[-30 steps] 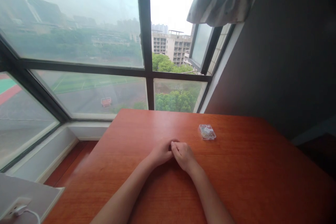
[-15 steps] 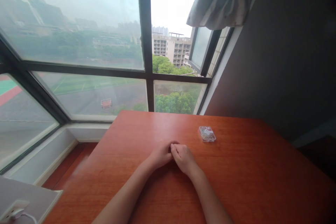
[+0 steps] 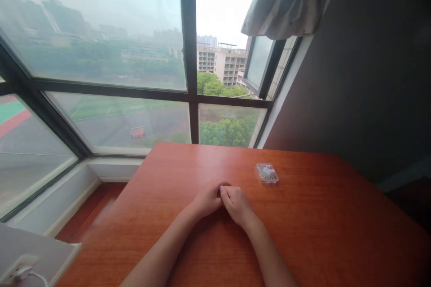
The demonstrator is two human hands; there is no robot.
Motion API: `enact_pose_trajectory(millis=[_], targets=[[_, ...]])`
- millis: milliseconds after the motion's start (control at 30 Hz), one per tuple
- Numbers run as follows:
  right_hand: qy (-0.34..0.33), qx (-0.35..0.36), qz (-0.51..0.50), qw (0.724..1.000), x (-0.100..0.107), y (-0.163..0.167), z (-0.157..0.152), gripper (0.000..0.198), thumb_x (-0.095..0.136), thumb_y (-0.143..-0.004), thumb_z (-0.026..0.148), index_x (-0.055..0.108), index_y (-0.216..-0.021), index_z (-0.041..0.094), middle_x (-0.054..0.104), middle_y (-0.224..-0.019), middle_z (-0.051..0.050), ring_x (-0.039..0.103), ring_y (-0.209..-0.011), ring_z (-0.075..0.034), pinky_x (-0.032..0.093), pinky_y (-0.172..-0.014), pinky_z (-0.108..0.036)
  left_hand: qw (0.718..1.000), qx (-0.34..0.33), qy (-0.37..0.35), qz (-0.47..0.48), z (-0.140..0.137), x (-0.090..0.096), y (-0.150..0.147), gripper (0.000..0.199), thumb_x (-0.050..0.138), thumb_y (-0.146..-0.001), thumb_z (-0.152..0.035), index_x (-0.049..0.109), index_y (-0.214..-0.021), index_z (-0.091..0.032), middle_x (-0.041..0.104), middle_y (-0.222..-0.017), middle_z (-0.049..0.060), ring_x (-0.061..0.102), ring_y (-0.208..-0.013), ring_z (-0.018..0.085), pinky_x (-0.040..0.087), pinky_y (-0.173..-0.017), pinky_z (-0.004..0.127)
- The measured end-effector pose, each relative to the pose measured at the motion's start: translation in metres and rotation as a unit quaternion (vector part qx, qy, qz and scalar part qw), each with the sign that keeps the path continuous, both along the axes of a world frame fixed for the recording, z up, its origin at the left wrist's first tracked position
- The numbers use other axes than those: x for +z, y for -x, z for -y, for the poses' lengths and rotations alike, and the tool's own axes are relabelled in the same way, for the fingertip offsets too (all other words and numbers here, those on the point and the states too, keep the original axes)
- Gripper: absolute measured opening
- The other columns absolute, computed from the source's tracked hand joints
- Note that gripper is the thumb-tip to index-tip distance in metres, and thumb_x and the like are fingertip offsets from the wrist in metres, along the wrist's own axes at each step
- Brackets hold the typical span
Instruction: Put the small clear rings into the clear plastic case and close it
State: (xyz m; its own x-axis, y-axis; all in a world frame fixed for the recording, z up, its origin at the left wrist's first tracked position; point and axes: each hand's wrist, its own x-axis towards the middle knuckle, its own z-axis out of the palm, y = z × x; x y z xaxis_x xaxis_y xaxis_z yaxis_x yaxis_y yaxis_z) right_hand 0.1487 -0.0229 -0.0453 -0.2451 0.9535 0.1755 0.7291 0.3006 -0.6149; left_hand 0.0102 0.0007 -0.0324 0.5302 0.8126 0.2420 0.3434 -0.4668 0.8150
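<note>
My left hand and my right hand rest clasped together on the reddish-brown wooden table. The fingers of both are folded in against each other; part of the left fingers is hidden behind the right hand. I see no object held in either one. Beyond them and to the right, apart from both hands, lies a small clear plastic box. Small items with bits of red and yellow show through it, too small to name.
Dark-framed windows rise behind the table's far edge, one pane swung outward. A pale curtain hangs at the upper right, beside a dark wall. At the lower left, a plug with a white cable sits in a wall socket.
The view has shifted very slightly. My hands stay clasped in the same place, and the box has not moved on the table.
</note>
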Motion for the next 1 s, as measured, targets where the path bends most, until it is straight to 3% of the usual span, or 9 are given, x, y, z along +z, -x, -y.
enact_pose_trajectory(millis=[1000], targets=[[0.001, -0.002, -0.001, 1.0, -0.0007, 0.0006, -0.0011, 0.047, 0.03, -0.098, 0.033, 0.06, -0.066, 0.018, 0.061, -0.064, -0.003, 0.049, -0.058, -0.012, 0.025, -0.056, -0.025, 1.0, 0.006, 0.002, 0.008, 0.0012, 0.0, -0.0005, 0.037, 0.049, -0.065, -0.006, 0.067, -0.096, -0.016, 0.071, -0.094, 0.005, 0.063, -0.085, 0.018, 0.048, -0.08, 0.028]])
